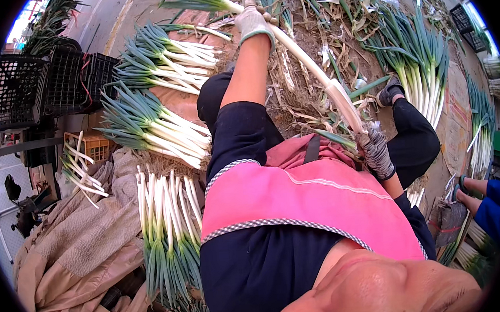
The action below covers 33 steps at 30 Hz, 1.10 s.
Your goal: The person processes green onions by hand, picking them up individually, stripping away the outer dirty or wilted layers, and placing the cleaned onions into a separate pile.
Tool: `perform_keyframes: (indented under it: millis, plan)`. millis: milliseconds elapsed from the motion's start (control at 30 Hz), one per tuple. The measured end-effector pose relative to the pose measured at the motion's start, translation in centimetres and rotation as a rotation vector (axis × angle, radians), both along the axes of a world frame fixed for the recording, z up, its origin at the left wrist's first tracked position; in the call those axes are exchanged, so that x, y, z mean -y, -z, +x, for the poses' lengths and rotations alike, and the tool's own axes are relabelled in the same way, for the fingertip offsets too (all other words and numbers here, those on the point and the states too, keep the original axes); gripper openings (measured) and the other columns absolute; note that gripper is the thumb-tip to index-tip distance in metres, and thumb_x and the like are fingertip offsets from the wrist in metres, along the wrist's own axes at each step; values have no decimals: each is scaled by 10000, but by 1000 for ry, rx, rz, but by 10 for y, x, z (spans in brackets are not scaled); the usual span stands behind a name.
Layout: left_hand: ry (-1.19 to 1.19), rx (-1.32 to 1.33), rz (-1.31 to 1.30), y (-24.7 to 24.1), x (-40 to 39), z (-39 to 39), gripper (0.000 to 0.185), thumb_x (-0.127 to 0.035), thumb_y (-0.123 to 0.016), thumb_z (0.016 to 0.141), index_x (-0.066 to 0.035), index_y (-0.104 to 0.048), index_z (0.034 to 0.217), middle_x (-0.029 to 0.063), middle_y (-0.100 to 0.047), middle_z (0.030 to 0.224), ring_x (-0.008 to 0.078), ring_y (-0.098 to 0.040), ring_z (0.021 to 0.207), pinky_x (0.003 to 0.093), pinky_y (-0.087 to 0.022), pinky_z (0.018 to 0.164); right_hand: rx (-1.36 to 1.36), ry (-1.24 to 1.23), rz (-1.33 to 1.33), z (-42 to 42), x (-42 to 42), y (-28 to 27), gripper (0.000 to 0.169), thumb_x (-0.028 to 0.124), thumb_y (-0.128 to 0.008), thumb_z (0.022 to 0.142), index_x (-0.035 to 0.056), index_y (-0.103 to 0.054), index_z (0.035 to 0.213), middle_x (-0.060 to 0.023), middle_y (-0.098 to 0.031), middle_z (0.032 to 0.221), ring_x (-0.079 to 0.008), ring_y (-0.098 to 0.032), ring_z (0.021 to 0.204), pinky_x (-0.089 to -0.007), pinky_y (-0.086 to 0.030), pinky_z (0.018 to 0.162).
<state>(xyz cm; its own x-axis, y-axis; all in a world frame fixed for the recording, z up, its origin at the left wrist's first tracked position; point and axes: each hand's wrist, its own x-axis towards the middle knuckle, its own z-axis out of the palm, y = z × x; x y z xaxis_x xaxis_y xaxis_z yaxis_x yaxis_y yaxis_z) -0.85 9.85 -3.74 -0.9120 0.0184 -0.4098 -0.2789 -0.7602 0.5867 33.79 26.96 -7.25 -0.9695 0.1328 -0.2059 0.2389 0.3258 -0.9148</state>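
A long green onion stalk [301, 54] runs slantwise across the space before me, its green leaves at the far left. My left hand [253, 20], in a pale knit glove, grips it just below the leaves. Near my lap my right hand [376, 151], in a grey striped glove, is closed around the root end. A loosened outer sheath [345, 105] covers the stalk's lower part and ends in a visible rim. Beneath the stalk, dry peelings and leaf scraps [291, 97] litter the ground. My right fingers are partly hidden by the root end.
Trimmed green onions [175, 135] lie in bundles at my left, with more [167, 204] beside my hip. Another bundle [420, 68] rests beyond my right foot. Black plastic crates [18, 88] and a brown tarp [84, 247] are farther left. Another person's legs [488, 197] show at right.
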Motion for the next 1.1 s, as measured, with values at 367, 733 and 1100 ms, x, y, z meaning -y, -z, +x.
perform_keyframes:
  millis: [367, 733, 1100]
  plan:
    - [122, -9, -92, 21, 11, -12, 270, -304, -583, 880, -107, -445, 757, -17, -390, 550, 114, -366, 379, 288, -356, 360, 50, 17, 204, 36, 4, -34, 222, 192, -552, 868, -16, -594, 934, -196, -567, 657, -350, -572, 598, -359, -433, 530]
    - [88, 115, -111, 47, -8, -16, 223, -211, -579, 875, -70, -416, 817, 18, -447, 547, 139, -389, 367, 295, -351, 338, -163, 107, 403, 57, 19, -58, 244, 235, -607, 841, 32, -624, 976, -198, -579, 699, -345, -586, 606, -374, -439, 516]
    - [-249, -7, -298, 24, 54, -47, 252, -226, -530, 903, -30, -436, 774, 46, -478, 539, 144, -414, 362, 296, -341, 328, -233, 92, 1027, 9, -10, -62, 616, 431, -572, 823, 33, -457, 1279, -185, -545, 1174, -323, -572, 992, -354, -451, 859]
